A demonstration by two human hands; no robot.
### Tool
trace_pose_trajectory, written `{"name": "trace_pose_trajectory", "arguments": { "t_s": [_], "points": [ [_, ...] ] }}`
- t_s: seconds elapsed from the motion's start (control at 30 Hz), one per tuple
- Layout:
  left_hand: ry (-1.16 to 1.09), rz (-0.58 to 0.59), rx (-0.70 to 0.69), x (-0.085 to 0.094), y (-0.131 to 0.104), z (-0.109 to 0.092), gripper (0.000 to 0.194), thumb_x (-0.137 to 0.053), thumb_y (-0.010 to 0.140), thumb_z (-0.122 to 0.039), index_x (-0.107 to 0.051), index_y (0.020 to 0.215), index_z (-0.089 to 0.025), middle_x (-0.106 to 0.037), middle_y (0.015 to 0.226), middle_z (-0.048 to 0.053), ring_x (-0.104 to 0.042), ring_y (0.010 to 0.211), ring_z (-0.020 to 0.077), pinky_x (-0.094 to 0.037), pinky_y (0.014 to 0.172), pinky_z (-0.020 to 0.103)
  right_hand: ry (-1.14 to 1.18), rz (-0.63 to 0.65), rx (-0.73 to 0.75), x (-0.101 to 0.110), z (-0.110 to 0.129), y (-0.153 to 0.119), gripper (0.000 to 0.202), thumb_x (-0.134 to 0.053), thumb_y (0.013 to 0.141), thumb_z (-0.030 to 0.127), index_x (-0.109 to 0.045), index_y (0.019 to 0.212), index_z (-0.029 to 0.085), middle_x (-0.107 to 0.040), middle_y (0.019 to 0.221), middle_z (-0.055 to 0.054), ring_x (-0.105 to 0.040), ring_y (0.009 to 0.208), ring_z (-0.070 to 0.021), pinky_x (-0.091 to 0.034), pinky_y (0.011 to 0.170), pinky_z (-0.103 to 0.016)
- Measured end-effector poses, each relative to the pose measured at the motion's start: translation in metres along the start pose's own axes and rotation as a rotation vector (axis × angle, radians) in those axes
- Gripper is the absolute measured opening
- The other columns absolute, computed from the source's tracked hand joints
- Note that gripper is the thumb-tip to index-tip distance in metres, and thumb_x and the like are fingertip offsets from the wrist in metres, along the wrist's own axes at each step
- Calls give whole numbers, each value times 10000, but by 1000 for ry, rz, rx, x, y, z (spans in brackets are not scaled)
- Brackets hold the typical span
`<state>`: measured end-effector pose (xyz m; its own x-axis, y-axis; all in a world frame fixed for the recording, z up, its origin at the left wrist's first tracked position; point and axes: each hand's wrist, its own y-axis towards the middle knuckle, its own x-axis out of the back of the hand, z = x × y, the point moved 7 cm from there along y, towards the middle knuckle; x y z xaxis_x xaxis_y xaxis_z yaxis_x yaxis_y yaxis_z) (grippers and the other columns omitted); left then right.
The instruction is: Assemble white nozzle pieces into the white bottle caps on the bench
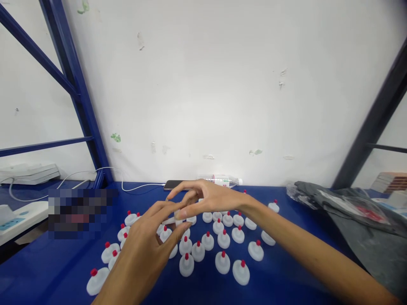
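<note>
A small white cap (174,220) is being pinched between the fingertips of the left hand (149,241) and the right hand (206,197) at frame centre, above the blue bench (286,271). Its long axis cannot be told (motion blur). Both grips are being pressed onto it, other fingers spread. Red-tipped white caps (222,262) are lying just below, slightly nearer the left hand.

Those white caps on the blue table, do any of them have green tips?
No, every white cap whose tip shows on the blue table has a red one, including those beside the left hand.
</note>
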<state>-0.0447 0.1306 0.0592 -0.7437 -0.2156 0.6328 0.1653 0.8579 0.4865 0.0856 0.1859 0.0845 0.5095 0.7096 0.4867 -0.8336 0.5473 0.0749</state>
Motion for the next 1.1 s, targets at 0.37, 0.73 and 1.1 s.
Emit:
{"name": "trace_pose_trajectory", "arguments": {
  "t_s": [0.37, 0.73, 1.1],
  "points": [
    [170, -196, 63, 17, 1, 8, 441, -513, 920, -611, -690, 1178, -301, -754, 836, -24, -540, 442, 127, -473, 527, 279, -684, -278, -105, 35, -66, 7, 148, -660, 914, 274, -773, 898, 179, -777, 857, -61, -690, 765, -194, -479, 716, -302],
    [174, -221, 40, 19, 1, 12, 392, -593, 870, -630, -683, 1081, -311, -678, 682, -64, -620, 522, 153, -477, 578, 286, -851, -118, -329, 26, -112, 15, 307, -625, 977, 353, -625, 1226, 174, -647, 1225, -84, -661, 1024, -220, -569, 869, -426],
    [288, -78, 120, 9, 4, 25, 433, -618, 816, -610, -700, 1100, -293, -657, 641, -57, -605, 505, 173, -452, 557, 299, -846, -123, -385, 28, -112, 12, 317, -617, 981, 361, -619, 1238, 174, -643, 1236, -87, -659, 1029, -223, -567, 875, -432]
  ]
}}
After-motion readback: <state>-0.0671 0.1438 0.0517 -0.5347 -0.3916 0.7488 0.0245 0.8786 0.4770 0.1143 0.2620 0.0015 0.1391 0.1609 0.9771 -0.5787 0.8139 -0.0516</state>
